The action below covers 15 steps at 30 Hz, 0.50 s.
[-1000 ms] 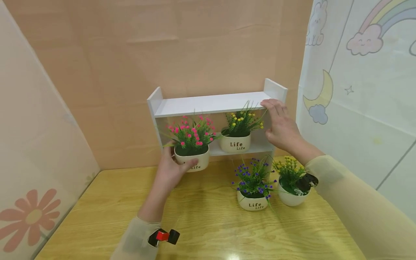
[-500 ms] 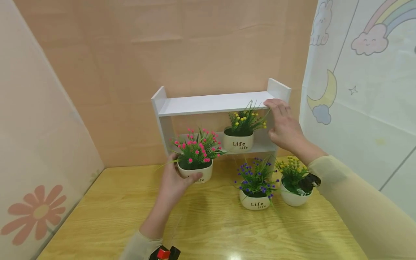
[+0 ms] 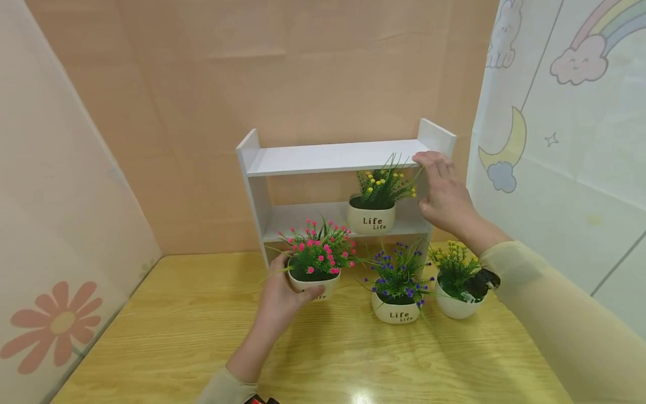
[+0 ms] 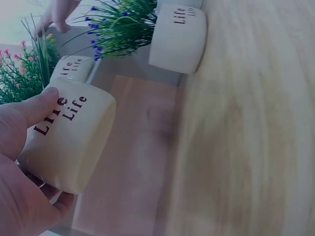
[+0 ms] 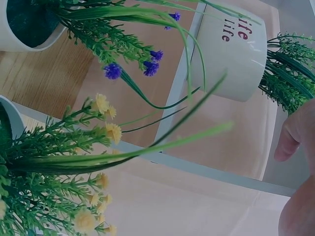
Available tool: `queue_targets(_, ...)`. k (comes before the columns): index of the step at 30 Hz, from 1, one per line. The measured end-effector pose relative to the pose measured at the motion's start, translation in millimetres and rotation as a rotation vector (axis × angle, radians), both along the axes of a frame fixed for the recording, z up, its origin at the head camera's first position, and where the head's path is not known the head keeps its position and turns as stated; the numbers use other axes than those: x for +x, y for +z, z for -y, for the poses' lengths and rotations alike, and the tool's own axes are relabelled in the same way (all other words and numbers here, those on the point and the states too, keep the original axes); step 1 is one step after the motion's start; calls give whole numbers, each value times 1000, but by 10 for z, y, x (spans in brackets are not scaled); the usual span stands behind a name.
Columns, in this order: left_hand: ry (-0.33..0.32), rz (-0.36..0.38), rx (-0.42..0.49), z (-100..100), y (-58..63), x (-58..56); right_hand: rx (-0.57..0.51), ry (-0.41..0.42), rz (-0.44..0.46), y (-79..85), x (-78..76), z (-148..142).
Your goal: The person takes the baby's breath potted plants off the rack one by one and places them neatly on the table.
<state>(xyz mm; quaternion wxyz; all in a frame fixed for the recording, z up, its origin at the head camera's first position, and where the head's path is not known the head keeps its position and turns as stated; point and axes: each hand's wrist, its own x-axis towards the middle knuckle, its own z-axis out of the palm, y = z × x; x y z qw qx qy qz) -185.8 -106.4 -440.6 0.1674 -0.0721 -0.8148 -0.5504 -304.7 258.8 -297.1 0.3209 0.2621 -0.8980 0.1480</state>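
Observation:
My left hand [image 3: 280, 297] grips a cream oval pot of pink artificial flowers [image 3: 323, 252], thumb across its lettered front and fingers behind. In the left wrist view this pot [image 4: 81, 137] hangs above the table, in front of the white two-tier shelf [image 3: 308, 160]. At the shelf's upper right corner my right hand [image 3: 444, 193] holds the end of the top board, fingertips over its front edge and thumb lower down. A matching pot of yellow flowers [image 3: 372, 219] stands on the middle board, left of that hand.
On the wooden table [image 3: 166, 325], a pot of purple flowers [image 3: 396, 311] stands before the shelf's right end. Beside it is a rounder white pot of yellow flowers [image 3: 456, 306], partly covered by the right wrist camera. Printed cloth hangs on both sides.
My left hand has carried the pink flower pot down and to the right, from before the middle board to lower over the table. The right hand keeps its place on the shelf.

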Motion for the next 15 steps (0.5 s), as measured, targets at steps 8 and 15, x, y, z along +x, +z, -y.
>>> queue_targets(8,-71,30,22,-60,-170,-57,2,6,-29,-25,-17,-10)
queue_targets(15,-137,93,42,-23,-301,-133,1,-7,-14,-12,-21,6)
